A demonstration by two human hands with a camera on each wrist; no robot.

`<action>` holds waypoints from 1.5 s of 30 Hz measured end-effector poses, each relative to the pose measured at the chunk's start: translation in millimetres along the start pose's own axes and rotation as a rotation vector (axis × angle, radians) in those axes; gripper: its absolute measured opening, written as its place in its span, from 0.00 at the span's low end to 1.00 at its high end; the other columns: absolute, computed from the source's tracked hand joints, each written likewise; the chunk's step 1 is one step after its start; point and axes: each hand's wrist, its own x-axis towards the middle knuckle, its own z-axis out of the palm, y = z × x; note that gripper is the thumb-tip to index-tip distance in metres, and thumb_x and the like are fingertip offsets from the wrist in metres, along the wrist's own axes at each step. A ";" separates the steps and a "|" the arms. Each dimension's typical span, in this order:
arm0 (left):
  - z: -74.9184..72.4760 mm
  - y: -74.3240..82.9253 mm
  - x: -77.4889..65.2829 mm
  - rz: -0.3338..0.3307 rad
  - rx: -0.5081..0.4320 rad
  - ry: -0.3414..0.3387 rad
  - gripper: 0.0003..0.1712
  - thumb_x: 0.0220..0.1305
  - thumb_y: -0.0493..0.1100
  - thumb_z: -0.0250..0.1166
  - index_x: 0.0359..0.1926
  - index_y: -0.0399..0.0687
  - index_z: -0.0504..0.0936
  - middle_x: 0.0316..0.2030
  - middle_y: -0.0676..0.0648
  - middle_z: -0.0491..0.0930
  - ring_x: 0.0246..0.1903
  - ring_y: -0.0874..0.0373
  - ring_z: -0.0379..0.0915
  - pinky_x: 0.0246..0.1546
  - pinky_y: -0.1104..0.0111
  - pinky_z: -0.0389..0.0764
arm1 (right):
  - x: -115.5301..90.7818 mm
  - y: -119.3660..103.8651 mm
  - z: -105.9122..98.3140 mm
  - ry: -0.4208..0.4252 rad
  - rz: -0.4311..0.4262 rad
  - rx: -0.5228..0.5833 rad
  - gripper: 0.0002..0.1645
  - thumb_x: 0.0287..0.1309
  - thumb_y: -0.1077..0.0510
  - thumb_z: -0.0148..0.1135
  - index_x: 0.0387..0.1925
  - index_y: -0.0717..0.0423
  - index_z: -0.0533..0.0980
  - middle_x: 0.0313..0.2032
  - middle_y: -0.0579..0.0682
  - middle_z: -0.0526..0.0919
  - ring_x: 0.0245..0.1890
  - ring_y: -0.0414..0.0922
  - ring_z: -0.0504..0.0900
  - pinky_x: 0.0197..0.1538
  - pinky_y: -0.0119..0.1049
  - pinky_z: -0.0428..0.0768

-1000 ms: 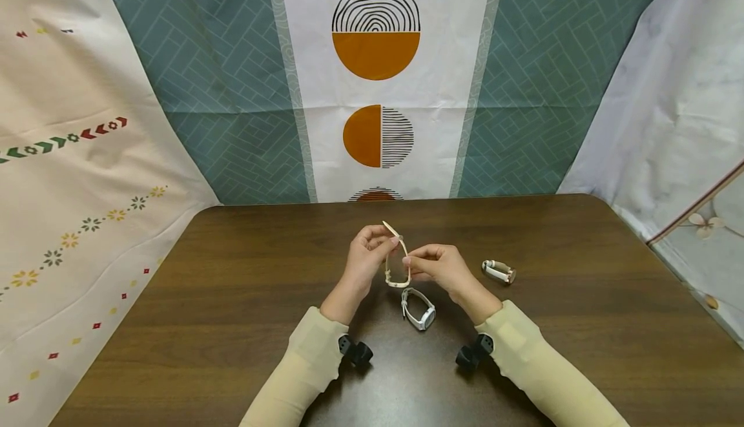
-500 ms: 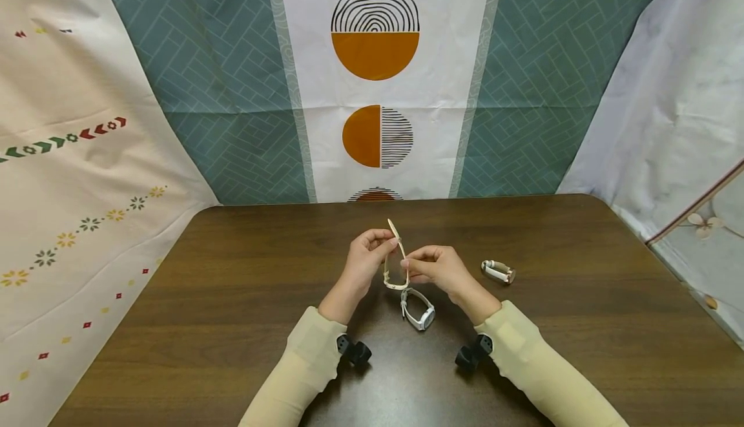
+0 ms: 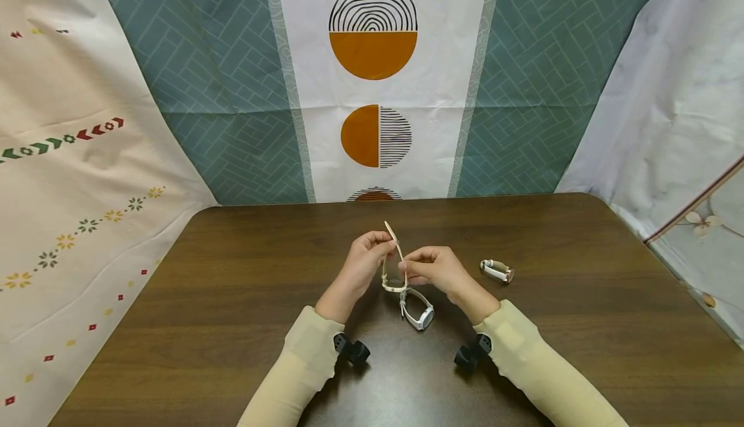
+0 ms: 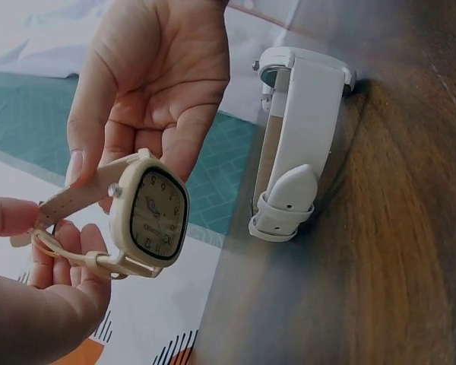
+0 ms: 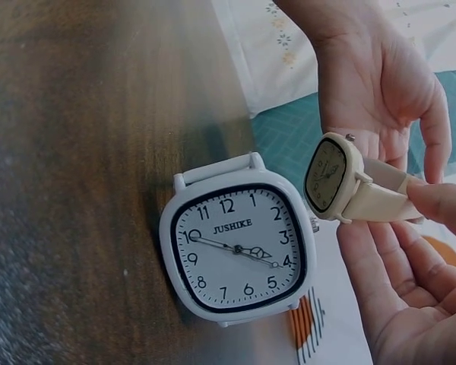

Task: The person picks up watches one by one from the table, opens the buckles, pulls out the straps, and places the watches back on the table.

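A cream wristwatch with a squarish dial is held up off the table between both hands. My left hand pinches its strap near the far end, by the buckle. The right hand pinches the strap nearer the case, its thumb along the band in the left wrist view. The strap bends into a loop, and its pale tip sticks up past the left fingers. In the right wrist view the cream watch shows its dial side-on. Just below it, a white wristwatch stands on its edge with its strap buckled.
Another wristwatch, with a white strap and gold-toned case, lies right of the right hand. Everything rests on a brown wooden table. Patterned cloth hangs behind the table's far edge.
Both hands and the cream watch have shifted slightly left and nearer, so its case now sits close to the white watch. The strap's upright tip has swung a little. The other watches have not moved.
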 end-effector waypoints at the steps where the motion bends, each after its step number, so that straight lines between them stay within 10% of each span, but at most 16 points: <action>1: -0.3 0.2 0.0 -0.007 -0.010 -0.003 0.03 0.62 0.29 0.55 0.34 0.38 0.73 0.27 0.54 0.73 0.28 0.63 0.70 0.37 0.72 0.73 | 0.0 0.0 0.1 -0.001 0.000 0.001 0.15 0.56 0.66 0.63 0.41 0.78 0.77 0.29 0.54 0.85 0.29 0.42 0.85 0.39 0.39 0.85; 45: 0.2 2.1 1.7 0.032 -0.161 0.183 0.04 0.62 0.26 0.56 0.38 0.29 0.74 0.23 0.53 0.77 0.25 0.66 0.76 0.33 0.76 0.80 | -2.2 2.1 7.9 0.014 -0.020 0.013 0.15 0.57 0.66 0.62 0.40 0.78 0.77 0.34 0.63 0.85 0.29 0.44 0.85 0.38 0.40 0.85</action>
